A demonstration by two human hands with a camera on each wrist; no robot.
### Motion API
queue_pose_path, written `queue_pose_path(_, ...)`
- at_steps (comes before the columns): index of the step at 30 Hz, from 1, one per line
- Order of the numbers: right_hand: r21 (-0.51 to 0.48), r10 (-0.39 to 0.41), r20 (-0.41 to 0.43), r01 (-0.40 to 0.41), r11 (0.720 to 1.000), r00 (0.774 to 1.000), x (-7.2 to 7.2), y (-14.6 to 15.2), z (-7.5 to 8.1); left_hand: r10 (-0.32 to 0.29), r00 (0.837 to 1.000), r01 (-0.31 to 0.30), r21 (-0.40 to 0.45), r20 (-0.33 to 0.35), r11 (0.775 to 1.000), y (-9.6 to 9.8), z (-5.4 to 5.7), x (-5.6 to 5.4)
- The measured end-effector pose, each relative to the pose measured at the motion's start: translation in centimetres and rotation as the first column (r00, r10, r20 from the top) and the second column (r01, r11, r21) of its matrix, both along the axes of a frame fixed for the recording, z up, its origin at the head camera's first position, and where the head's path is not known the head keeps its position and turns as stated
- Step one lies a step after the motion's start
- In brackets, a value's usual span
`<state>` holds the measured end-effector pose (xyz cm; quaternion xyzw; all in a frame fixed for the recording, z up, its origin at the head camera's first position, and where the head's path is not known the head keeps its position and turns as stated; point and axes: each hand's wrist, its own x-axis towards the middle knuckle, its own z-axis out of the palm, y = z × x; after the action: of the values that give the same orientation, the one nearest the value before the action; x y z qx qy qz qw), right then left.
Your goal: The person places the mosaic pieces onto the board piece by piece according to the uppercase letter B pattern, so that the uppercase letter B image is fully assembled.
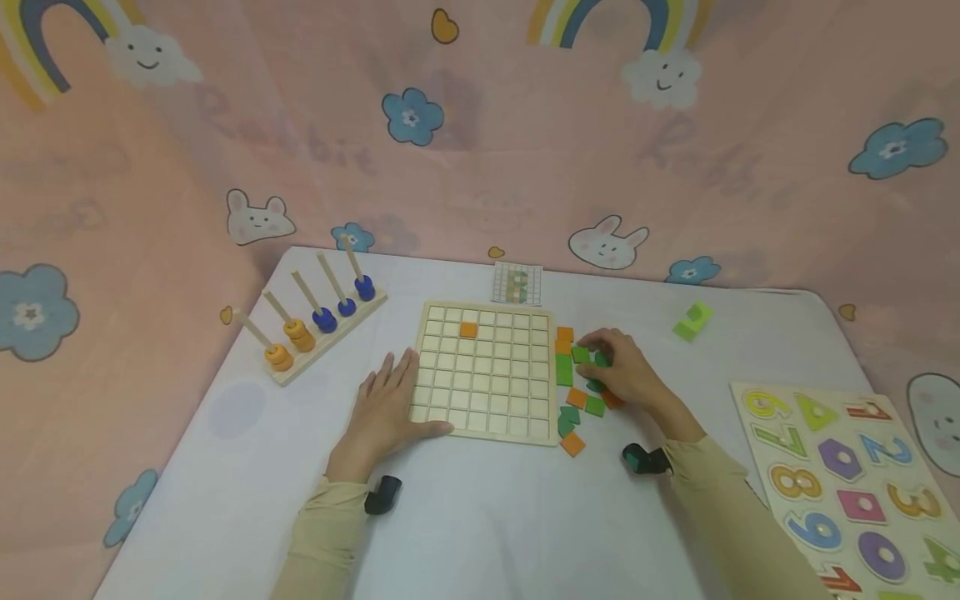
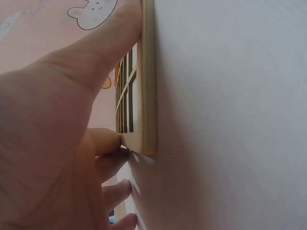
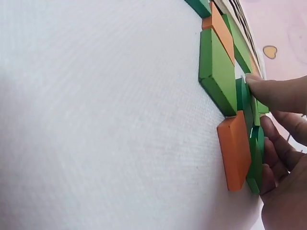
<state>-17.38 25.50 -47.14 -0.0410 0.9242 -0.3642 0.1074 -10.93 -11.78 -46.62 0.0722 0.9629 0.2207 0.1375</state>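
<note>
A wooden grid board [image 1: 480, 434] lies on the table with one orange tile [image 1: 468, 330] in an upper cell. My left hand [image 1: 384, 412] rests at its near left corner, fingers spread along the left side and thumb along the front edge. In the left wrist view the thumb lies against the board's side [image 2: 149, 96]. To the right of the board, my right hand [image 1: 626, 367] reaches into a loose group of green and orange tiles. Its thumb and index finger pinch a light green square tile [image 1: 581, 355]. Dark green pieces [image 3: 255, 158] lie beneath the curled fingers.
A pattern card [image 1: 517, 284] lies behind the board. At the left stands a peg rack [image 1: 326, 333] with orange and blue rings. A light green block [image 1: 693, 322] sits at the back right. A number and shape puzzle board [image 1: 813, 450] covers the right side.
</note>
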Motion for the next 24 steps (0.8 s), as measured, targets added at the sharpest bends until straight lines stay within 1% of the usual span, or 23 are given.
queue_pose_path(8,-0.007,-0.008,-0.077,0.008,1.000,0.997,-0.2,-0.4,0.0,0.006,1.000,-0.006,0.008,0.011,1.000,0.1,-0.2,-0.1)
queue_pose_path(16,-0.093,-0.100,-0.159,0.086,0.992,0.982,-0.6,-1.7,-0.2,0.005,1.000,-0.005,0.016,0.011,1.000,-0.1,-0.1,-0.1)
queue_pose_path(21,-0.138,-0.104,-0.213,0.075,0.988,0.972,-0.8,-3.2,0.0,0.004,1.000,-0.004,0.017,0.008,1.000,0.0,0.0,-0.1)
queue_pose_path(24,-0.165,-0.100,-0.205,0.067,0.984,0.974,-1.0,-4.4,0.1,0.002,1.000,-0.002,0.017,0.008,1.000,0.0,0.0,-0.1)
